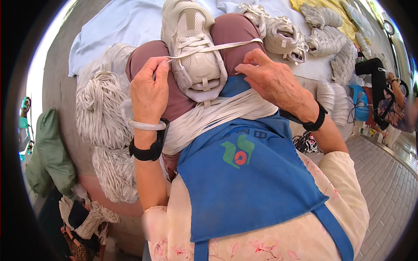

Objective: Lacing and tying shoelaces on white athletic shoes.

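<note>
Fingers of the left hand [149, 89] are pinching a flat white shoelace [217, 47] threaded through the cream mesh sneaker [194, 48]; right hand [272, 80] fingers are lying loose, touching the lap.

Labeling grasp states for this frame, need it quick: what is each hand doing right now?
Left hand: closed, pinching the white lace of the cream sneaker.
Right hand: fingers curled on the lap by the sneaker; grip cannot be told.

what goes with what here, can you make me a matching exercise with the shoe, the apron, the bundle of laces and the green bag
Things:
1 shoe
2 apron
3 bundle of laces
4 green bag

Descriptions:
a blue, worn over the lap
b on the floor at far left
c piled beside the left hand
d cream, resting on the knees

Pairs: 1-d, 2-a, 3-c, 4-b
</note>
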`<state>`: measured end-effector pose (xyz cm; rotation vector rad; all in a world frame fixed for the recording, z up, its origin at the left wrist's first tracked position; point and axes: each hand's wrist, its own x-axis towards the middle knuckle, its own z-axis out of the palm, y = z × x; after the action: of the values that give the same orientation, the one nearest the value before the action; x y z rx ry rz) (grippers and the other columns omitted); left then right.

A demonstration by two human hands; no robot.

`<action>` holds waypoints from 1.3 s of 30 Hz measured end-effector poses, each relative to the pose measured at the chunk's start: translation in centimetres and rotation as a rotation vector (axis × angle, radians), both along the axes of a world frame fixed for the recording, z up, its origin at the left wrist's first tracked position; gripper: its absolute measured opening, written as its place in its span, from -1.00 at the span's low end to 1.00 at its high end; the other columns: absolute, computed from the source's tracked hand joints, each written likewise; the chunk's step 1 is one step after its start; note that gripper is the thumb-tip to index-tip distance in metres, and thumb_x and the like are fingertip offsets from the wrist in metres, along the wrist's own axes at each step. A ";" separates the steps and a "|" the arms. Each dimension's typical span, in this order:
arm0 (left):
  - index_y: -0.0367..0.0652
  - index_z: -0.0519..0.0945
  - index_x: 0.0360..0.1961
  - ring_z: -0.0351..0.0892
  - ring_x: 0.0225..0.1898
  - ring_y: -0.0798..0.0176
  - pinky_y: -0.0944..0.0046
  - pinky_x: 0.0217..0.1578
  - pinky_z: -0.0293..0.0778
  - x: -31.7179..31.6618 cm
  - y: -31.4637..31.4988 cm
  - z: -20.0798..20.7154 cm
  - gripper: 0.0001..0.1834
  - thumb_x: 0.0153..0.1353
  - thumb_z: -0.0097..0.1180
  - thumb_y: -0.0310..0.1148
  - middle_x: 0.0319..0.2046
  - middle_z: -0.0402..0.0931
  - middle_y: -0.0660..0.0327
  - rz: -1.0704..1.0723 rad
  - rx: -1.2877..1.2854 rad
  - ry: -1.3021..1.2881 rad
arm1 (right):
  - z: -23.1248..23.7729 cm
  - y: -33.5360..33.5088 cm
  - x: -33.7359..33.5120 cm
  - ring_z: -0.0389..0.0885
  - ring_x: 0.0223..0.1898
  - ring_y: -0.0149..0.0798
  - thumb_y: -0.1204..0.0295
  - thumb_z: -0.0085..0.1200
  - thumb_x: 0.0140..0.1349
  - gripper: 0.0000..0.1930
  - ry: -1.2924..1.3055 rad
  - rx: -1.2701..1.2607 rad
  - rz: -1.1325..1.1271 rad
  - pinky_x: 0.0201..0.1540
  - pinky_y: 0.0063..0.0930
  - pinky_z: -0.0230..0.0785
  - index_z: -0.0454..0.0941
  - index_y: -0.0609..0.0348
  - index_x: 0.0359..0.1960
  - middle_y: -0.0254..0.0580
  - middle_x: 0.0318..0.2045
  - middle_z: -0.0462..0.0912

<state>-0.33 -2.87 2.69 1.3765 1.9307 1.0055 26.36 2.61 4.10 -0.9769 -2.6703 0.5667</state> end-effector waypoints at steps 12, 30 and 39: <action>-0.28 0.61 -0.22 0.58 -0.34 0.17 0.27 -0.23 0.45 -1.6 2.2 -0.2 -0.75 0.29 0.06 -0.30 -0.38 0.60 0.07 -0.121 -0.079 -0.018 | -1.0 1.8 -1.9 0.54 -0.32 -0.03 0.59 0.05 0.19 -0.87 0.146 -0.062 -0.003 -0.26 -0.30 0.44 0.55 0.23 -0.22 -0.12 -0.34 0.46; -0.22 0.66 -0.23 0.40 -0.66 0.54 0.51 -0.63 0.41 -1.5 3.1 0.3 -0.77 0.26 0.15 -0.27 -0.57 0.54 0.34 -0.198 -0.043 0.019 | -1.2 5.2 -5.4 0.59 -0.32 0.12 0.55 -0.02 0.19 -0.90 0.349 -0.073 -0.008 -0.24 -0.16 0.43 0.51 0.26 -0.28 0.04 -0.43 0.60; -0.30 0.66 -0.29 0.52 -0.61 0.39 0.35 -0.49 0.46 0.3 2.1 -0.2 -0.75 0.18 0.24 -0.29 -0.56 0.58 0.27 0.028 -0.121 -0.197 | -1.2 6.3 -6.9 0.59 -0.32 0.14 0.56 -0.02 0.15 -0.93 0.143 0.028 0.159 -0.28 -0.10 0.41 0.45 0.29 -0.34 0.09 -0.45 0.59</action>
<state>-0.01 -0.74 2.45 1.1416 1.8369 0.9818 19.49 8.92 2.91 -0.6927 -2.6346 0.6051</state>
